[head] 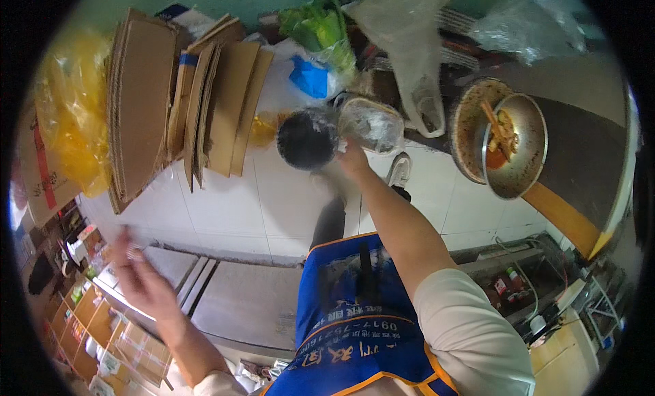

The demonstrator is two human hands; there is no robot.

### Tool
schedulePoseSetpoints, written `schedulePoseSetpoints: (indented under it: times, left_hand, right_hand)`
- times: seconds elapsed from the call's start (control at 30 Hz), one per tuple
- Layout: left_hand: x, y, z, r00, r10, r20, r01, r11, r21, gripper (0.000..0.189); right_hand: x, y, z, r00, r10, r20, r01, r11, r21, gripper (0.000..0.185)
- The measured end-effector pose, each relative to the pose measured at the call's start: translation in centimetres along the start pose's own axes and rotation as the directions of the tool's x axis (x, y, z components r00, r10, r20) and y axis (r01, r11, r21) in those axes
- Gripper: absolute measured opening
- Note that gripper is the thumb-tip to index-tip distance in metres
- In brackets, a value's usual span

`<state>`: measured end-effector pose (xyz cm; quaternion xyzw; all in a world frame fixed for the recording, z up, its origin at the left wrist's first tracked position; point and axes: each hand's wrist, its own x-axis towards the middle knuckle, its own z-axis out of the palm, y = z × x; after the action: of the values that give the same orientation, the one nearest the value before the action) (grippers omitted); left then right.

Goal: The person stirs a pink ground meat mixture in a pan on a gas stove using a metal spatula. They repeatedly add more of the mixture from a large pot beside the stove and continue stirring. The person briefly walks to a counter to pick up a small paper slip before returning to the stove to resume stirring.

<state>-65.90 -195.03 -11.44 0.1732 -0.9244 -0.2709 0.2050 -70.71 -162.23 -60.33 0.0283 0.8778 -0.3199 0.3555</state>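
My right hand [354, 159] reaches forward over the floor, its fingers at the near right rim of a round dark bucket [308, 140]. The bucket is slightly blurred, and its inside looks black. Just beyond that hand stands a bin lined with clear plastic [371, 126]. Off to the left, my left hand [140, 278] is raised and blurred, fingers apart, with nothing visible in it. Below it is a stainless-steel counter top [245, 299].
Flattened cardboard [143, 99] stands upright at the left beside yellow plastic bags [77, 114]. Leafy greens [320, 27] lie at the back. Right, a metal bowl [527, 140] holding food remains overlaps a speckled pan [468, 135]. My shoe [400, 171] rests on white floor tiles [286, 206].
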Motion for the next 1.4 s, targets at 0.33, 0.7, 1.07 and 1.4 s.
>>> schedulePoseSetpoints:
  times: [0.33,0.7,1.07,1.4]
  left_hand:
    - [-10.1,18.1,8.5,0.165,0.365,0.916,-0.420,0.866,-0.270,0.021]
    - [-18.3,44.6,14.1,-0.276,0.412,0.869,-0.830,0.353,-0.431,0.043]
    - [-47.3,72.4,14.1,-0.825,0.524,-0.211,-0.047,-0.436,-0.899,0.089]
    - [-60.4,78.3,40.6,-0.614,0.121,0.780,-0.258,0.903,-0.343,0.039]
  right_hand:
    - [-29.2,1.1,-18.9,0.994,0.021,0.110,-0.107,0.470,0.876,0.045]
    - [-57.9,10.4,-40.6,0.831,-0.062,-0.554,0.406,-0.613,0.678,0.119]
    - [-73.1,22.9,-42.2,0.639,0.495,-0.588,0.718,-0.659,0.224,0.101]
    - [-85.6,29.6,-40.0,-0.076,0.929,-0.362,0.890,0.227,0.396,0.045]
